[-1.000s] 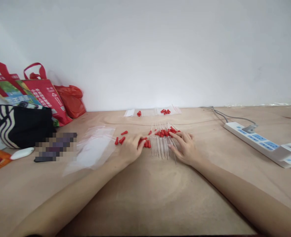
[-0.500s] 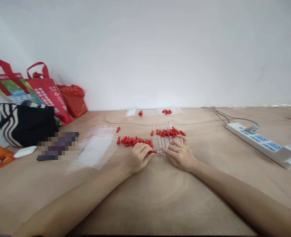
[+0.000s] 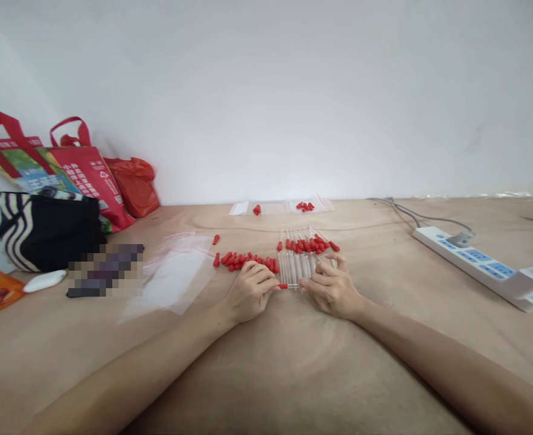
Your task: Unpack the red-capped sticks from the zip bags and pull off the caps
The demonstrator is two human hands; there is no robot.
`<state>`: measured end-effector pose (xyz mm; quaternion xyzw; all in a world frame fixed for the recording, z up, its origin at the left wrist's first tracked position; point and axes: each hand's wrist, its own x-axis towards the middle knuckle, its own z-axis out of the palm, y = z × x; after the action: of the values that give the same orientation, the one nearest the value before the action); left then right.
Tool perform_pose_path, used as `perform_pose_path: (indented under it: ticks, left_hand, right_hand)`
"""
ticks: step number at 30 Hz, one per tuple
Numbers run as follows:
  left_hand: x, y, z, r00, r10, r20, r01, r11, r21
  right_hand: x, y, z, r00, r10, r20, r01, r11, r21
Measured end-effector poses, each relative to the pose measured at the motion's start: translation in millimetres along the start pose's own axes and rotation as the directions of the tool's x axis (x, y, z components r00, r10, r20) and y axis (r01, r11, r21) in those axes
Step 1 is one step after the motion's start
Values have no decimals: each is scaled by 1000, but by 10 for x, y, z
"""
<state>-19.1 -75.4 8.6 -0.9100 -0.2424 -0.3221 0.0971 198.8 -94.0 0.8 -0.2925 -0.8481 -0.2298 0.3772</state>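
Note:
A row of clear thin tubes [image 3: 299, 266] lies side by side on the wooden table [image 3: 266, 362], several with red caps [image 3: 309, 244] at their far ends. My left hand [image 3: 250, 291] is closed, its fingertips pinching a red cap [image 3: 283, 286] at the near end of a tube. My right hand [image 3: 332, 289] is curled, fingers pinching a clear tube just right of that cap. A line of loose red caps [image 3: 243, 260] lies beyond my left hand.
Clear plastic bags [image 3: 171, 272] lie at left, beside a black object [image 3: 105, 269], a striped bag [image 3: 35, 229] and red bags [image 3: 89, 175]. More small bags with red caps [image 3: 302, 205] sit by the wall. A white power strip [image 3: 488, 266] lies at right.
Both hands drew back from the far capped ends to the near ends of the tubes. The loose caps got spread into a line. My left hand now pinches one cap.

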Motion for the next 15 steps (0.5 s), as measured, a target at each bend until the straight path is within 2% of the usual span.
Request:
perform_pose_path:
  ticks: [11,15]
  left_hand:
    - [31,49,-15,998,62,-24,-61,997,41]
    - [-15,-22,-55,999,38,-14,-37,999,38]
  right_hand:
    - [-6,-19,-6,1000,-4,-16,4,1000,17]
    - [-92,71,-44,1000,27,-5,-27,999,35]
